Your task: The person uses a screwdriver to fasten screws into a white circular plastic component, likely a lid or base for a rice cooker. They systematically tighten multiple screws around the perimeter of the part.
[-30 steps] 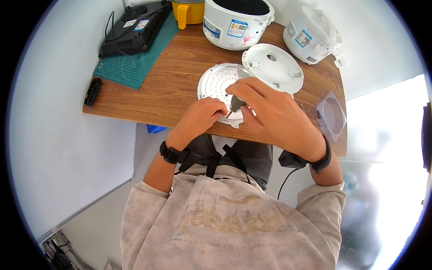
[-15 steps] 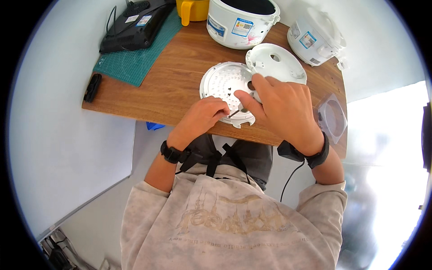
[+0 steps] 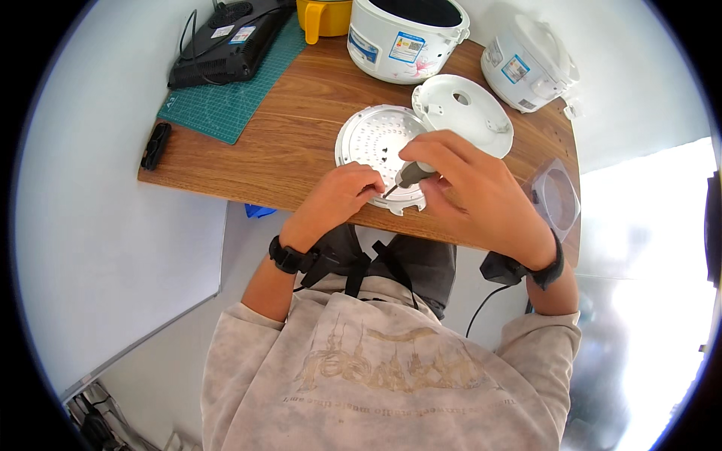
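Note:
A round rice cooker lid piece (image 3: 365,143), a pale rim around a dimpled metal plate, lies near the table's front edge. My right hand (image 3: 489,197) is closed around a grey-handled screwdriver (image 3: 411,176); its fingers are partly spread around the handle. The screwdriver slants down to the left, its dark tip at the plate's near part. Beside that tip my left hand (image 3: 342,194) has its thumb and fingers pressed together over the plate's near-left rim. Whatever they pinch is hidden. Behind, a white lid cover (image 3: 477,124) with a round hole touches or overlaps the plate.
A white rice cooker body (image 3: 402,52) stands open at the back, with a closed white cooker (image 3: 526,64) right of it. A clear plastic ring (image 3: 555,197) sits at the right edge. At left are a green cutting mat (image 3: 207,113), a black device (image 3: 226,56) and a yellow container (image 3: 327,16).
My right hand has shifted right and its fingers have opened out around the handle, exposing more of the screwdriver. My left hand stays in place on the plate.

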A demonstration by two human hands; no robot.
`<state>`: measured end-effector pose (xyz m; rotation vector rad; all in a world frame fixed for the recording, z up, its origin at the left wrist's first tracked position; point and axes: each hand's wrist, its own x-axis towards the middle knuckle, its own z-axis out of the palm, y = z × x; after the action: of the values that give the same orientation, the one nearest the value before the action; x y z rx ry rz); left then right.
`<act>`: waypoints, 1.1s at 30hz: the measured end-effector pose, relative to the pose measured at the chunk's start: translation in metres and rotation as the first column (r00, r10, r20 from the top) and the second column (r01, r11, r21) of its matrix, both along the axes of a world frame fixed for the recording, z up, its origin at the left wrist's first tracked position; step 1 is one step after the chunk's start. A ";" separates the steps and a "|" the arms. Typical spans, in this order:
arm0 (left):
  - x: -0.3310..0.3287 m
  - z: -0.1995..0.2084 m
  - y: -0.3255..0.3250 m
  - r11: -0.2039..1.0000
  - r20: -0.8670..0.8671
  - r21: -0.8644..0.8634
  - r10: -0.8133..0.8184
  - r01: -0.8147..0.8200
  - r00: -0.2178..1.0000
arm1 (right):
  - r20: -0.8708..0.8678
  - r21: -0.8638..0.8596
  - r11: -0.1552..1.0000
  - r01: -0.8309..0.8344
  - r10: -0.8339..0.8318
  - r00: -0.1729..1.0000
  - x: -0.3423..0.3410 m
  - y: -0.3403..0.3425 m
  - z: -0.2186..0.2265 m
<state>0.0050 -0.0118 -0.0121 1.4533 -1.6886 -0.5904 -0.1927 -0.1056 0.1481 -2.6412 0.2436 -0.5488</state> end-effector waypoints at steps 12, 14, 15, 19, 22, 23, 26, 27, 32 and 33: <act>-0.002 0.002 0.001 1.000 0.003 -0.014 0.010 -0.010 1.000 | -0.047 -0.450 0.871 0.197 -0.243 0.969 0.004 -0.002 -0.006; 0.000 0.002 0.001 1.000 0.006 -0.004 0.006 -0.006 1.000 | -0.001 -0.568 0.776 0.274 -0.334 0.943 0.009 -0.002 -0.012; 0.000 0.002 0.001 1.000 0.003 0.000 0.004 -0.004 1.000 | -0.009 -0.562 0.771 0.299 -0.367 0.930 0.010 -0.002 -0.013; 0.001 0.000 0.001 1.000 0.014 0.011 0.011 -0.011 1.000 | -0.004 -0.427 0.852 0.302 -0.336 0.942 0.010 -0.003 -0.011; 0.000 0.000 0.001 1.000 0.003 0.004 0.009 -0.010 1.000 | 0.056 -0.123 0.970 0.208 -0.202 0.978 0.007 -0.005 -0.010; 0.000 0.001 0.000 1.000 -0.006 -0.001 0.006 -0.006 1.000 | 0.085 -0.001 0.987 0.164 -0.163 0.983 0.005 -0.006 -0.011; 0.000 -0.001 -0.002 1.000 0.011 -0.015 0.002 -0.001 1.000 | 0.067 -0.007 0.983 0.185 -0.184 0.981 0.000 -0.009 -0.015; 0.000 0.000 -0.001 1.000 0.012 -0.006 0.001 -0.001 1.000 | 0.089 0.026 0.986 0.167 -0.169 0.982 -0.001 -0.007 -0.014; 0.002 -0.002 0.000 1.000 0.009 -0.005 0.004 -0.004 1.000 | 0.051 0.074 0.985 0.153 -0.157 0.986 -0.011 -0.009 -0.004; 0.001 -0.002 0.000 1.000 0.011 -0.009 -0.001 0.001 1.000 | 0.071 0.058 0.984 0.171 -0.175 0.982 -0.011 -0.008 -0.003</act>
<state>0.0063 -0.0122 -0.0145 1.4512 -1.6983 -0.5757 -0.2040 -0.1133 0.1449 -2.5574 0.4610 -0.6882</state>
